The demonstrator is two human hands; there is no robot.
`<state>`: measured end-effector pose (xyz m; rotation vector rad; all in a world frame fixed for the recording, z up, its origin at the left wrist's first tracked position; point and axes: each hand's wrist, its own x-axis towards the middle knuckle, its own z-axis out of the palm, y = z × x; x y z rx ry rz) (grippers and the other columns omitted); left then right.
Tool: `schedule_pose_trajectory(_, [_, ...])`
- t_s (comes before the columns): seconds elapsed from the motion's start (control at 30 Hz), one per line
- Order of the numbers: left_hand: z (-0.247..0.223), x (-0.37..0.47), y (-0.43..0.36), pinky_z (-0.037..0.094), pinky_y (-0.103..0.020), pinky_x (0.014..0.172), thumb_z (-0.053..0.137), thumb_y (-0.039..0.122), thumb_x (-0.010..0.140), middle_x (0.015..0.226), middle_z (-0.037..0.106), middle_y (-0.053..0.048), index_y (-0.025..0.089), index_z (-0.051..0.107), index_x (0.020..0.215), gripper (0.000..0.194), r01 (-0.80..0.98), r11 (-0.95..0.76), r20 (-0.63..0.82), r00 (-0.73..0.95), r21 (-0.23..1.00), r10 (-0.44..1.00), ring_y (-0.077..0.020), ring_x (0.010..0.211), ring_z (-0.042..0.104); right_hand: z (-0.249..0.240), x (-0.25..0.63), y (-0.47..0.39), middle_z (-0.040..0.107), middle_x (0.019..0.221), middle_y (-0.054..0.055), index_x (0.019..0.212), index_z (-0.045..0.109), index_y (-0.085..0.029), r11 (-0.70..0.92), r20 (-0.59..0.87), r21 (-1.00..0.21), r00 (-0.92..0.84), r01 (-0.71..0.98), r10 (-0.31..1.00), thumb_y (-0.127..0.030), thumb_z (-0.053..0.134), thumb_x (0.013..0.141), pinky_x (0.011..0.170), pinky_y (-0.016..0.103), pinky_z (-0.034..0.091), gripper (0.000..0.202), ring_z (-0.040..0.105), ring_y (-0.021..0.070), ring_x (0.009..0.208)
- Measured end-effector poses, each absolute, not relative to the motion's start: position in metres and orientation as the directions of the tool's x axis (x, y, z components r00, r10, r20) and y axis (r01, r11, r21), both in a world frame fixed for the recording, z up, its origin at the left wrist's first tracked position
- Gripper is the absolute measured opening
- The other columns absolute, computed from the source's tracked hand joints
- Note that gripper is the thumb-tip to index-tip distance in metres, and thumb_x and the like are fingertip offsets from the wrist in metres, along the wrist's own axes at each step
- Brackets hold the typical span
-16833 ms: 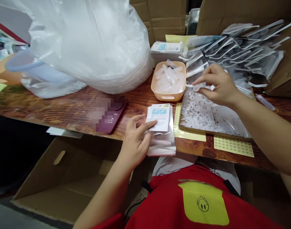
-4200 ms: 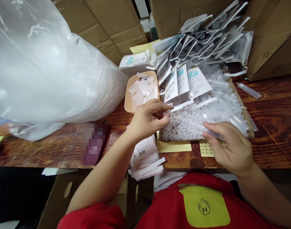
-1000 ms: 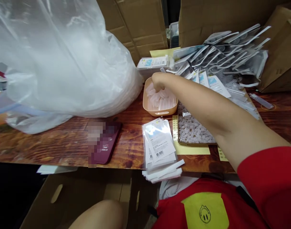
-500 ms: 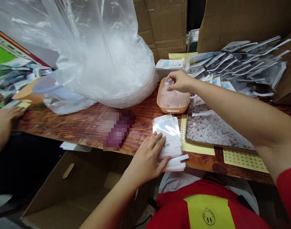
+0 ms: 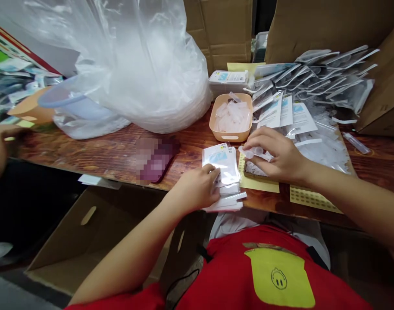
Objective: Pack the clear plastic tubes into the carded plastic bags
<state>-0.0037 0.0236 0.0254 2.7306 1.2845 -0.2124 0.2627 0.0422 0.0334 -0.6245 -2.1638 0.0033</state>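
A few clear tubes (image 5: 249, 153) were held in the right hand (image 5: 279, 157), clamped between thumb and fingertips, above the near left corner of the tray (image 5: 255, 173). The packs (image 5: 227, 165) lay stacked on the table (image 5: 190, 148), just nearer the body than the tub (image 5: 231, 137). On the top pack the left hand (image 5: 197, 189) was laid, its fingers bent and close together; whether any film was pinched could not be told.

The tubes were judged light, stiff and smooth, apt to roll or slip, and best gripped around their middles. The packs were judged light, limp and slippery, easily creased, and best taken by a side edge near the open flap.

The tubes' round ends were turned toward the packs; their bodies were partly hidden by the fingers, so their exact axis could not be told. The packs' long axis was run from tub to body, printed tops outermost, white flaps nearest the body.
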Motion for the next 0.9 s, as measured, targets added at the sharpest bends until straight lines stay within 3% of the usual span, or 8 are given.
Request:
schedule_pose_trajectory(0.1, [0.026,0.002,0.021,0.062,-0.048,0.079,0.06,0.019,0.085,0.114,0.072,-0.02,0.008,0.072,0.122,0.041,0.774,-0.633,-0.18,0.625,0.018,0.759,-0.0337,0.089,0.074,0.027,0.259,0.011,0.068,0.105,0.009,0.113,0.062,-0.016,0.865,0.749,-0.257,-0.477,0.431,0.461,-0.012,0.067,0.09,0.088,0.032,0.059,0.024,0.066,0.0173,0.101])
schedule_pose_trajectory(0.17, [0.023,0.001,0.019,0.062,-0.048,0.085,0.057,0.018,0.087,0.108,0.071,-0.018,0.009,0.074,0.118,0.037,0.763,-0.641,-0.086,0.646,0.081,0.758,-0.0319,0.093,0.072,0.02,0.254,-0.009,0.069,0.107,0.01,0.117,0.061,-0.016,0.865,0.752,-0.292,-0.461,0.409,0.472,-0.011,0.066,0.089,0.089,0.032,0.06,0.029,0.067,0.0176,0.102])
schedule_pose_trajectory(0.33, [0.007,-0.004,0.009,0.055,-0.05,0.106,0.053,0.019,0.095,0.122,0.06,-0.014,0.019,0.078,0.123,0.037,0.739,-0.552,0.307,0.461,0.387,0.832,-0.0273,0.115,0.062,0.001,0.236,-0.037,0.07,0.111,0.013,0.126,0.057,-0.014,0.903,0.807,-0.26,-0.438,0.341,0.397,-0.01,0.062,0.093,0.085,0.03,0.06,0.034,0.067,0.0166,0.1])
schedule_pose_trajectory(0.47, [-0.005,0.003,-0.006,0.056,-0.044,0.105,0.054,0.024,0.099,0.123,0.055,-0.011,0.026,0.079,0.124,0.035,0.663,-0.374,0.329,0.199,0.649,0.923,-0.0229,0.115,0.061,-0.007,0.226,-0.039,0.071,0.113,0.016,0.121,0.06,-0.011,0.921,0.815,-0.134,-0.489,0.364,0.312,-0.009,0.053,0.098,0.079,0.032,0.059,0.024,0.067,0.0177,0.097])
schedule_pose_trajectory(0.57, [-0.01,0.012,-0.016,0.055,-0.041,0.106,0.054,0.026,0.1,0.121,0.057,-0.01,0.025,0.078,0.124,0.034,0.572,-0.31,0.315,0.093,0.76,0.945,-0.0217,0.119,0.061,-0.006,0.224,-0.037,0.071,0.113,0.018,0.117,0.061,-0.008,0.921,0.811,-0.045,-0.524,0.387,0.259,-0.008,0.049,0.1,0.079,0.035,0.058,0.021,0.067,0.0198,0.096])
schedule_pose_trajectory(0.67, [-0.013,0.021,-0.021,0.06,-0.029,0.081,0.057,0.027,0.098,0.121,0.058,-0.008,0.023,0.074,0.115,0.024,0.397,-0.249,0.277,-0.012,0.883,0.961,-0.0166,0.1,0.066,0.0,0.224,-0.036,0.071,0.114,0.019,0.117,0.061,-0.005,0.915,0.801,0.002,-0.548,0.404,0.24,-0.007,0.05,0.1,0.077,0.037,0.058,0.021,0.067,0.0226,0.096])
schedule_pose_trajectory(0.77, [-0.016,0.029,-0.024,0.046,-0.02,0.048,0.062,0.031,0.097,0.115,0.062,-0.003,0.025,0.059,0.111,0.016,0.141,-0.139,0.147,-0.054,0.98,0.988,-0.0074,0.063,0.056,0.004,0.225,-0.035,0.071,0.115,0.018,0.118,0.061,-0.006,0.904,0.779,0.002,-0.568,0.428,0.267,-0.009,0.047,0.103,0.08,0.037,0.058,0.022,0.065,0.0218,0.097])
schedule_pose_trajectory(0.9, [-0.019,0.041,-0.025,0.035,-0.018,0.037,0.065,0.028,0.094,0.116,0.063,-0.002,0.027,0.047,0.113,0.027,-0.021,-0.113,0.109,-0.123,0.993,0.986,-0.0043,0.052,0.049,0.001,0.225,-0.034,0.071,0.118,0.018,0.118,0.06,-0.005,0.895,0.765,-0.024,-0.568,0.446,0.304,-0.004,0.051,0.098,0.086,0.038,0.058,0.022,0.064,0.023,0.102])
